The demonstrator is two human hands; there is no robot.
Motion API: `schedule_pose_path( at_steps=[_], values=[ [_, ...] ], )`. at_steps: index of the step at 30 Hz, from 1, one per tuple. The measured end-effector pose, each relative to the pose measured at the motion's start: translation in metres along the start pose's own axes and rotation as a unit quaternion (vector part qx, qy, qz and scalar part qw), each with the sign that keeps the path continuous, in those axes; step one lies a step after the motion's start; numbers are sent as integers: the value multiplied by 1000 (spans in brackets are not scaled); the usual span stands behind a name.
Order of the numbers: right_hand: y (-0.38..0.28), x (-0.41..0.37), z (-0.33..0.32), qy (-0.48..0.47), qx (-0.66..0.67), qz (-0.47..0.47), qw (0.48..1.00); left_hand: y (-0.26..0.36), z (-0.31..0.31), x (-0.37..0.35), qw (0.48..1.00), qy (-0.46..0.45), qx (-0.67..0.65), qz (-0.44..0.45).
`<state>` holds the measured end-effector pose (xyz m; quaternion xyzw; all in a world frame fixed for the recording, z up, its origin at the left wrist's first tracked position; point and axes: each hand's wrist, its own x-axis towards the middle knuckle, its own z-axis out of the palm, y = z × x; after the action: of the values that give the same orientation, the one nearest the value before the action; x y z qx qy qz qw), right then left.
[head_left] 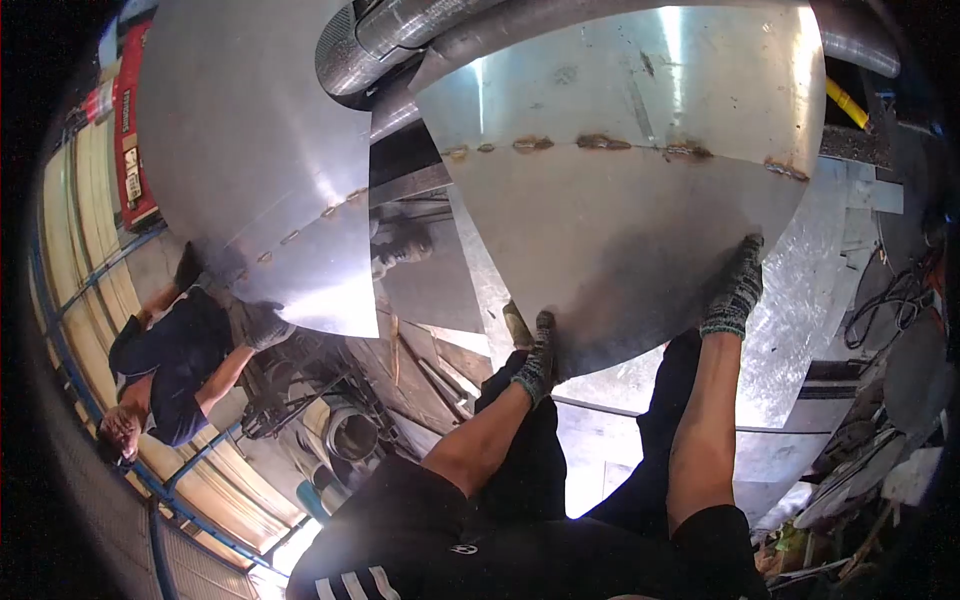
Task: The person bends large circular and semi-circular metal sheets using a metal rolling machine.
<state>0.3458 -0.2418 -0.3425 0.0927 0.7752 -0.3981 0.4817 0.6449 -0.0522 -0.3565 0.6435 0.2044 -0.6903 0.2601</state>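
In front of me is a large curved sheet metal panel [600,230]. A line of brownish weld spots runs across it. My left hand [538,358], in a grey knitted glove, is closed on the panel's lower left edge. Farther right, my right hand [738,288], gloved the same way, grips the lower right edge. The fingers of both hands are partly hidden by the metal. Below the panel's edge my dark trousers show.
At left a person [180,350] in dark clothes holds another curved metal panel [260,130] with gloved hands. A thick metal tube [400,30] lies behind the panels. Bright sheets [800,290] and cables [885,310] lie right; a round metal part [352,432] stands lower left.
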Motion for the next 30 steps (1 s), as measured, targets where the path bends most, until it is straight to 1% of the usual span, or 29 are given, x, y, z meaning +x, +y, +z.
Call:
schedule_pose_path(
  at_steps=[4,6,7,9,13,16,17,18,19,20,21,22,23,24,25,26,27,29,30],
  values=[
    [-13,-2,1,-9,-54,-5,998,3,15,-11,1000,5,-2,3],
    [-17,0,2,2,-92,-18,996,1,20,-11,1000,6,-4,6],
    [-19,0,1,-1,-97,-15,995,-2,22,-10,1000,8,-5,6],
    [-26,0,7,-6,-62,-13,998,-5,25,-6,1000,11,-9,7],
    [-19,14,5,-19,-63,-8,998,-10,29,1,1000,13,-10,9],
    [-19,22,5,-13,-117,-54,992,-7,39,-3,1000,10,-12,7],
    [-20,24,4,-45,-132,-71,988,-3,43,-7,999,36,1,15],
    [-19,25,4,-76,-148,-88,982,-3,44,-7,999,28,-2,15],
    [-19,26,4,-96,-56,-28,993,-2,43,-7,1000,26,-3,16],
    [-12,31,2,-96,-59,-35,993,-2,43,-6,1000,20,-5,16],
    [1,46,-4,-94,-145,-149,974,-2,41,-3,1000,13,-8,17],
    [11,61,-10,-90,-225,-262,934,-1,41,-1,1000,5,-10,17],
    [12,70,-12,-95,-289,-257,918,0,39,1,1000,-1,-14,19],
    [10,67,-5,-98,-292,-267,913,0,38,4,1000,-7,-20,19],
    [6,67,1,-142,-91,-135,976,3,37,7,999,-16,-22,20],
    [6,64,4,-175,114,9,978,2,36,10,999,-22,-24,18],
    [15,69,-1,-171,109,1,979,2,34,15,999,-27,-25,17],
    [40,75,-15,-264,152,104,947,1,27,26,999,-38,-29,12],
    [53,68,-18,-237,68,36,968,1,23,34,999,-43,-31,11]
  ],
)
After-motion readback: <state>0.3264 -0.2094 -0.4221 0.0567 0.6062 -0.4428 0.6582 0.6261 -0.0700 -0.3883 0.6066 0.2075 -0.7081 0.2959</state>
